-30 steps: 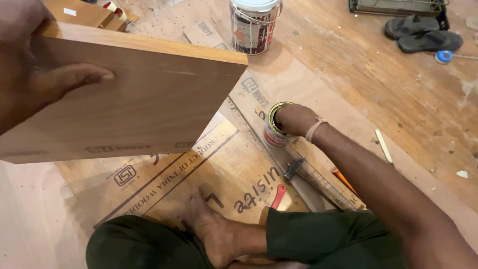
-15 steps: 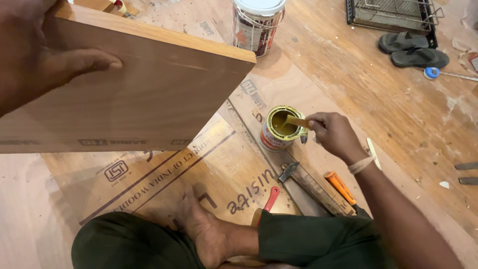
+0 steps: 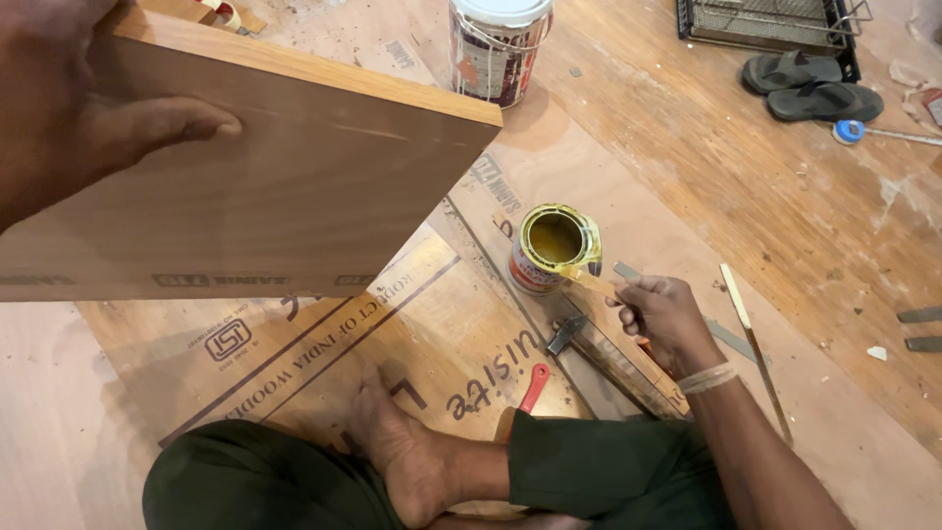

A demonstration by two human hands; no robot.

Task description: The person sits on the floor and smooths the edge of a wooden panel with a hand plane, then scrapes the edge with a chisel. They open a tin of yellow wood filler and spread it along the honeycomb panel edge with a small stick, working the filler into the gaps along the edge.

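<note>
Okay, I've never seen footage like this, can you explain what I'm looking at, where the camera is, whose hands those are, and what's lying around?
There is no machine here. The camera sits on a person's head and looks down, so you see their own hands and crossed legs as they sit on the floor.

The left hand holds up a wooden board. The right hand holds a thin stick, its tip at the rim of a small open tin of yellowish paste.

Under them lies flat printed cardboard. Near the right hand are a hammer and a metal ruler. Farther off stand a larger lidded can and a pair of sandals.
</note>
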